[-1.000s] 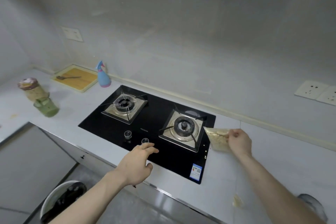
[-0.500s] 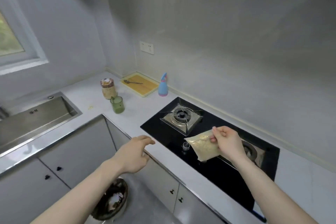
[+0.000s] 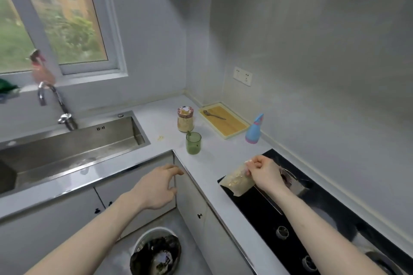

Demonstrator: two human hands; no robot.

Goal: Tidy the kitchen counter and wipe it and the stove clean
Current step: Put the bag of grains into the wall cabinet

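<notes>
Where pinched, bag [image 3: 237, 182] below right grip [image 3: 264, 174]

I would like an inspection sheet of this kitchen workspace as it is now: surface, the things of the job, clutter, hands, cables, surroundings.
Surface: pale counter with a few crumbs near the sink; black stove on the right.
Job's things: clear bag of grains held above the stove's left edge; no cloth seen.
Clutter: lidded jar, green cup, blue spray bottle, tray with a spoon on it.
Hands: right hand pinches the bag's top; left hand holds nothing, fingers loosely spread, off the counter's corner.
Cables: nothing seen.
Surroundings: bin on the floor below, tap, window, wall socket.
</notes>
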